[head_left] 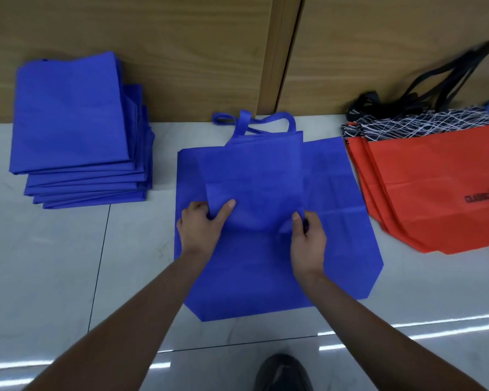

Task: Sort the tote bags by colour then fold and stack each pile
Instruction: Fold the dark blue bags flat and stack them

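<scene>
On the floor tiles in the middle of the view, a narrow blue bag point(254, 176) lies on top of a wider blue bag point(266, 277) that is spread flat. The narrow bag's handles point(266, 122) point to the far side, toward the wall, and its near edge sits between the two hands.

The left hand point(202, 224) grips the near left corner of the narrow bag, thumb on top and fingers curled under the cloth. The right hand point(307, 238) pinches the near right corner, fingers closed around a fold of the fabric. The hands are apart, one at each corner, and both forearms reach in from the near edge.

To the far left, well apart from the hands, stands a stack of folded blue bags point(71, 122), its layers fanned slightly. To the right lies a pile of red bags point(435, 198) with black-and-white patterned tops and long black straps point(446, 77) resting against the wall.

The floor point(54, 263) is pale glossy tile with dark joints. A wooden wall point(181, 52) runs along the far side. A dark shoe point(283, 372) shows at the near edge.
</scene>
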The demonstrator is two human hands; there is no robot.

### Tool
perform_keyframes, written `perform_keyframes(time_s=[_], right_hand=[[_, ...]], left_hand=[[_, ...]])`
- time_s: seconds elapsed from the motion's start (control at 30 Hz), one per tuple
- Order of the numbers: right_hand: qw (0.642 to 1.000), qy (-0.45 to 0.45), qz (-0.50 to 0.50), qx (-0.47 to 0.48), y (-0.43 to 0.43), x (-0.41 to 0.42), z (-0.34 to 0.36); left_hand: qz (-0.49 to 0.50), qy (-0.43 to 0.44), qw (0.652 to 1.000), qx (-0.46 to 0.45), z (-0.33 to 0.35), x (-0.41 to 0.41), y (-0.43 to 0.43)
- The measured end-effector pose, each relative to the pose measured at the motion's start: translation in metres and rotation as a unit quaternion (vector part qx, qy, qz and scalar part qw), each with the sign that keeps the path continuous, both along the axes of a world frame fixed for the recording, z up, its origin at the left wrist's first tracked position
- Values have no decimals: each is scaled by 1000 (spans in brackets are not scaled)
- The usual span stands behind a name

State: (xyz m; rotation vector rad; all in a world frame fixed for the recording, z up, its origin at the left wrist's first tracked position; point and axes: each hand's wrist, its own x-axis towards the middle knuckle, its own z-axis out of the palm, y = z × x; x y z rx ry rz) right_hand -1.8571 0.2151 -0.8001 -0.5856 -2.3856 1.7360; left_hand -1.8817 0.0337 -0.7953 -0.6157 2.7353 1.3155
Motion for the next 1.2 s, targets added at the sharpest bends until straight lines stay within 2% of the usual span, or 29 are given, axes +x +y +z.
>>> perform_keyframes(time_s=[0.13,0.27,0.37,0.43,0.57,0.67,0.77,0.83,0.93,1.0,1.03,1.1,1.2], right_hand=[[999,-12,-49,14,5,-6,-3],[996,-33,-76,-20,13,-7,-2],[989,-64,-58,-121,17,-4,0],[982,-87,-26,-164,18,-2,7],[980,-115,47,-158,21,-11,27],[964,-172,103,-171,22,-28,35],[956,-208,104,-179,23,-45,33],[954,-207,102,-191,21,-49,30],[967,-182,90,-156,11,-43,15],[975,-172,61,-126,3,-35,5],[980,-162,46,-107,1,-32,3],[988,-141,22,-62,-3,-28,3],[994,-111,4,-25,-2,-24,0]], left_hand=[[23,-7,981,192,2,-5,12],[43,-55,962,264,9,-8,19],[34,-72,943,322,11,-9,16],[7,-91,942,322,11,-9,12],[4,-76,949,305,11,-6,0],[-50,-63,959,270,19,-4,-10],[-149,-139,945,257,29,-1,-19],[-176,-195,941,214,29,2,-24],[-82,-236,965,77,19,4,-25],[-28,-223,974,-7,14,7,-17],[-13,-204,979,-18,13,8,-11],[-3,-164,986,27,14,11,-1],[33,-141,973,182,18,16,1]])
